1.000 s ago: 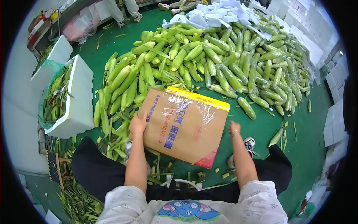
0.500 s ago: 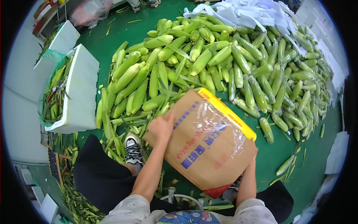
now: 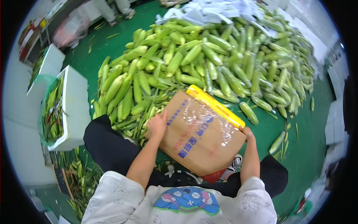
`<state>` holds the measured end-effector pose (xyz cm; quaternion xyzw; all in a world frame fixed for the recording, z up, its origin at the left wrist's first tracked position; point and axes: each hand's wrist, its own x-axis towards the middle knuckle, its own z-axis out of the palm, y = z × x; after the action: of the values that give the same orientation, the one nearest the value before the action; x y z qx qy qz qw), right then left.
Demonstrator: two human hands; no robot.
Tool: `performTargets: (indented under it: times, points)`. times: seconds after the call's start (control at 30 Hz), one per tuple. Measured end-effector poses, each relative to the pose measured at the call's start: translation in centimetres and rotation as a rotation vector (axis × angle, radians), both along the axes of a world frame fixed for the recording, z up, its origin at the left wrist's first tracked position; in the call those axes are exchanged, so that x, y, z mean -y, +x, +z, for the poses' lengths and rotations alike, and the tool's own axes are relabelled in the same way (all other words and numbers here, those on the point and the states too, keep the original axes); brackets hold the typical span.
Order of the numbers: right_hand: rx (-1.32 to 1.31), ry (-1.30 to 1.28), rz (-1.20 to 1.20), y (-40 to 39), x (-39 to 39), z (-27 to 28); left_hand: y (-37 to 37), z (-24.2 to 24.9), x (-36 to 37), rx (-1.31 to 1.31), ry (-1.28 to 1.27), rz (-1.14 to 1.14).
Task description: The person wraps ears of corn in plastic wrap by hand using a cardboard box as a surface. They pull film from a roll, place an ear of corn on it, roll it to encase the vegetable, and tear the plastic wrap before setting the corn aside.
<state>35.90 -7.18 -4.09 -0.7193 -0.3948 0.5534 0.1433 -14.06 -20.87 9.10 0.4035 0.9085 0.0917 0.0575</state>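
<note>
A brown cardboard cling film box (image 3: 203,132) printed with blue and red lettering is tilted over my lap. A yellow strip (image 3: 218,106) runs along its far edge, and clear film glistens on its face. My left hand (image 3: 157,126) grips the box's left edge, thumb on top. At the right corner, by the end of the yellow strip, my right hand (image 3: 249,135) is closed around the edge. Beyond the box lies a pile of green corn ears in husks (image 3: 149,59); toward the right, ears wrapped in clear film (image 3: 276,71) are heaped.
White foam boxes (image 3: 76,108) stand at the left, one with husks in a green net bag (image 3: 52,112). White sheets (image 3: 209,13) lie on the heap's far side. Husk scraps (image 3: 84,179) litter the green floor (image 3: 294,149). Another person's legs (image 3: 112,9) show at the far left.
The view has shifted, showing more of my shirt. Both hands keep hold of the cling film box, which sits slightly lower and further left relative to the frame.
</note>
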Motion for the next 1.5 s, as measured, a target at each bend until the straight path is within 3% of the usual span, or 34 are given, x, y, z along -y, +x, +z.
performTargets:
  times: [0.1, 0.2, 0.23, 0.27, 0.3, 0.37, 0.4, 0.43, 0.47, 0.53, 0.57, 0.63, 0.67, 0.73, 0.77, 0.83, 0.9, 0.93, 0.97, 1.0, 1.03, 1.07, 1.1, 1.13, 1.17, 1.2, 1.27, 1.3, 1.37, 1.43, 1.5]
  points:
    - [-0.047, 0.044, 0.011, 0.2, -0.5, 1.7, -0.2, 1.0, -0.2, 0.097, -0.019, -0.088]
    - [0.179, -0.045, 0.189, 1.0, -0.9, 1.0, -3.0, 1.7, -0.1, 0.197, -0.174, -0.278]
    - [0.327, -0.004, 0.405, 2.3, -1.7, -1.7, -4.5, 3.2, -0.5, 0.159, -0.357, -0.379]
    - [0.467, 0.045, 0.628, 3.0, -2.5, -3.5, -6.1, 7.7, -1.8, 0.221, -0.717, -0.548]
    - [0.535, 0.008, 0.630, 3.0, -1.9, -2.3, -7.7, 11.8, -2.5, 0.230, -0.804, -0.557]
    - [0.332, -0.117, 0.286, -0.4, 0.6, 3.3, -14.1, 16.8, -5.0, 0.356, -0.694, -0.441]
    - [0.198, -0.125, 0.090, 0.2, -0.1, 2.3, -16.5, 19.7, -5.6, 0.252, -0.508, -0.415]
    - [0.058, -0.077, -0.055, 2.2, -2.1, -1.3, -20.7, 20.6, -6.4, 0.154, -0.345, -0.533]
    - [0.269, 0.059, 0.050, 0.9, -2.5, 1.7, -22.0, 22.7, -5.8, -0.092, -0.293, -0.679]
    - [0.449, 0.651, 0.116, 0.7, -3.0, 0.0, -25.1, 20.3, -4.3, 0.088, -0.304, -0.561]
    - [0.455, 0.643, 0.119, -1.0, -2.6, 0.9, -26.4, 15.9, -3.2, 0.147, -0.239, -0.561]
    - [0.394, 0.575, 0.379, -6.3, 0.0, 6.1, -26.4, 6.1, -1.3, 0.223, -0.110, -0.544]
    - [0.407, 0.567, 0.366, -8.8, 0.8, 8.3, -25.7, 1.5, -1.1, 0.202, -0.168, -0.566]
    - [0.784, 0.457, 0.234, -12.0, 2.4, 11.5, -23.7, -7.0, -1.1, 0.136, -0.108, -0.549]
    - [0.791, 0.499, 0.220, -12.4, 3.0, 11.8, -22.4, -8.3, -1.4, 0.160, -0.105, -0.571]
    - [0.704, 0.615, 0.178, -12.7, 3.6, 11.7, -19.8, -10.0, -3.4, -0.023, -0.431, -0.362]
    - [0.611, 0.783, 0.137, -13.5, 4.6, 12.8, -21.3, -11.5, -3.7, 0.074, -0.396, -0.484]
    - [0.587, 0.875, 0.125, -14.6, 5.4, 14.5, -22.0, -11.6, -3.3, 0.216, -0.435, -0.405]
    - [0.552, 0.892, 0.143, -15.7, 6.7, 16.2, -23.0, -12.6, -2.7, 0.282, -0.518, -0.474]
    - [0.507, 0.916, 0.157, -16.9, 8.0, 17.8, -21.9, -9.1, -1.8, 0.189, -0.537, -0.439]
    - [0.510, 0.927, 0.250, -17.9, 9.5, 19.4, -22.1, -7.1, -0.5, 0.257, -0.490, -0.379]
    - [0.511, 0.928, 0.345, -18.3, 11.3, 20.4, -22.0, -4.7, 1.8, 0.410, -0.110, -0.298]
    - [0.523, 0.917, 0.307, -18.0, 12.9, 20.6, -23.1, -2.8, 3.0, 0.338, -0.036, -0.252]
    - [0.565, 0.878, 0.341, -17.5, 14.5, 20.9, -26.8, -2.8, 3.4, 0.471, 0.049, -0.353]
    - [0.609, 0.843, 0.375, -17.1, 15.6, 21.0, -26.4, 2.4, 2.5, 0.129, -0.108, -0.321]
    - [0.627, 0.843, 0.346, -16.9, 16.3, 20.8, -25.5, 6.4, 1.5, -0.126, -0.080, -0.354]
    - [0.693, 0.828, 0.263, -16.5, 16.8, 19.2, -20.3, 14.6, -1.5, -0.133, 0.231, -0.592]
    - [0.692, 0.828, 0.248, -16.6, 16.4, 17.6, -16.0, 18.5, -3.1, -0.010, 0.259, -0.689]
    - [0.646, 0.928, 0.312, -16.7, 15.1, 14.4, -8.1, 20.8, -6.0, 0.123, 0.258, -1.010]
    - [0.628, 0.956, 0.314, -16.4, 14.9, 13.2, 1.1, 21.5, -7.2, 0.268, 0.115, -1.177]
    - [0.560, 1.030, 0.335, -15.9, 16.2, 14.7, 7.5, 17.9, -9.1, 0.124, 0.149, -1.397]
